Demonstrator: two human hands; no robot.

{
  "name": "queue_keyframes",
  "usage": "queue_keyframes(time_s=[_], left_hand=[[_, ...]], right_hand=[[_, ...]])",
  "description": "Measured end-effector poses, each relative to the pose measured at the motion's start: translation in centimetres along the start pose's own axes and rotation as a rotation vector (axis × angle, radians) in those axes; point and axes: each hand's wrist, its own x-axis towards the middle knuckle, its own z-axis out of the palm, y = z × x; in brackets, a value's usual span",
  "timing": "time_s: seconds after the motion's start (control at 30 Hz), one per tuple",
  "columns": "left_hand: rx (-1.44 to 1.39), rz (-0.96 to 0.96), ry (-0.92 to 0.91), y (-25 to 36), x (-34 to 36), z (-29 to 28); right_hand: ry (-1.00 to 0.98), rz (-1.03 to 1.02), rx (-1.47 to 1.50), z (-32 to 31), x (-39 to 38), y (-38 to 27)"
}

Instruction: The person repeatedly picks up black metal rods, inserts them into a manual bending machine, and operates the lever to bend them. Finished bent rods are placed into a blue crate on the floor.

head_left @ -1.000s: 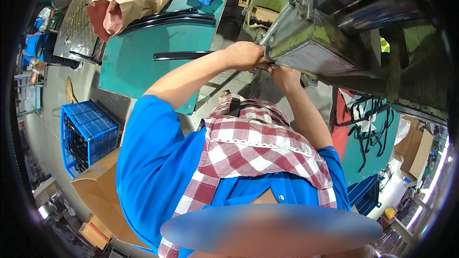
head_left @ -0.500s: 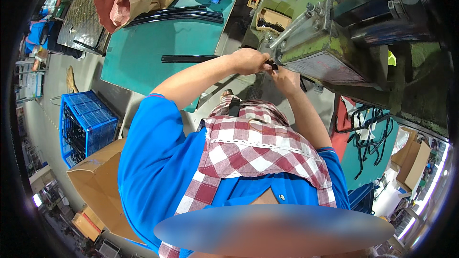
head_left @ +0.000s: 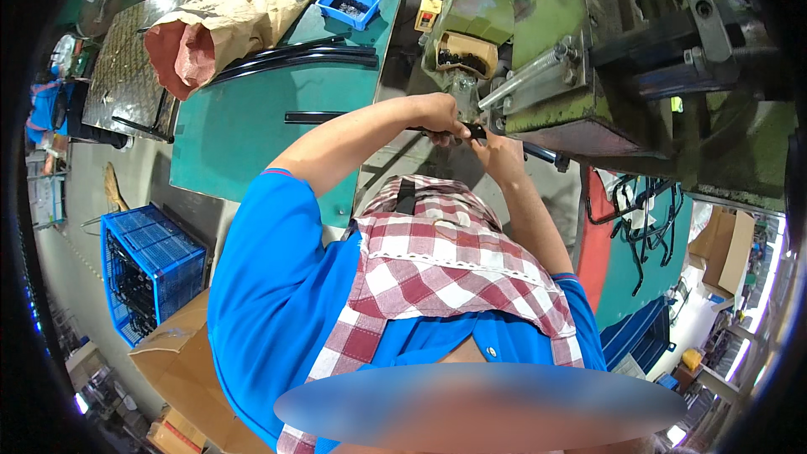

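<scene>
A long black bar [head_left: 313, 118] runs from over the green table on the left, behind my left forearm, toward my hands. My left hand [head_left: 439, 116] is closed round it, palm down, beside the green machine. Close against it on the right, my right hand [head_left: 501, 156] is closed, with fingers at a short black piece [head_left: 477, 131] between the two hands. Whether that piece belongs to the bar, I cannot tell. Right of my right hand a dark rod [head_left: 542, 154] shows under the machine; its link to the bar is hidden.
The green machine [head_left: 580, 109] stands close at the right, with a tray of small black parts [head_left: 467, 54]. On the green table [head_left: 227, 151] lie black bars [head_left: 294, 59], a paper sack [head_left: 252, 21] and a blue bin [head_left: 350, 5]. A blue crate [head_left: 164, 240] and a cardboard box [head_left: 181, 361] stand left.
The view has tilted, so table and machine sit lower in the picture. My hands remain together by the machine, and more of the black piece between them shows now.
</scene>
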Motion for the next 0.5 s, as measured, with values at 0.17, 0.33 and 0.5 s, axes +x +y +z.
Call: queue_keyframes(time_s=[0.17, 0.33, 0.5], left_hand=[[0.076, 0.015, 0.01, -0.3, 0.4, 0.5], [0.29, 0.045, -0.054, 1.1, -2.2, -0.1], [0.431, 0.085, 0.036, 0.5, -2.4, 0.2]], right_hand=[[0.004, -0.066, -0.044, 0.1, -0.8, 0.5], [-0.038, -0.094, -0.021, -1.2, -0.8, 0.1], [-0.14, 0.006, 0.081, -3.0, -0.3, -1.2]])
